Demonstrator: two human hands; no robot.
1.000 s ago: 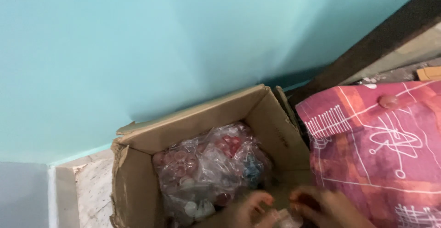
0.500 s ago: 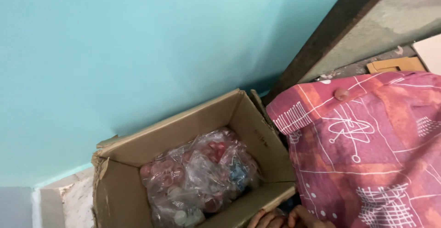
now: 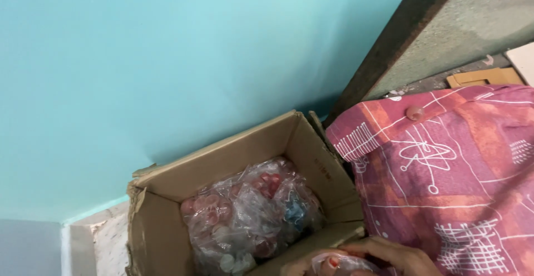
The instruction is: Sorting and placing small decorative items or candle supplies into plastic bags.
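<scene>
Turquoise wall behind. Cardboard box (image 3: 167,220), bagged caps (image 3: 250,215) inside. At its near edge I see both hands, left hand (image 3: 303,266) and right hand (image 3: 392,254), fingers curled around small clear bag (image 3: 339,263).

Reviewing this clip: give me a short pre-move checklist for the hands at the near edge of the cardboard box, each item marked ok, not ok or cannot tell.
1. Both hands in view: ok in part. The left hand and right hand show only at the bottom edge.
2. Grip on the small clear bag with a red piece inside: ok, fingers of both hands lie around it.
3. Whether that bag is sealed: cannot tell, it is mostly cut off.
4. Cardboard box open: ok, flaps are up.
5. Room inside the box: not ok, the plastic bags of caps fill most of it.
6. Patterned pink cloth apart from the box: not ok, it presses against the right side.
</scene>
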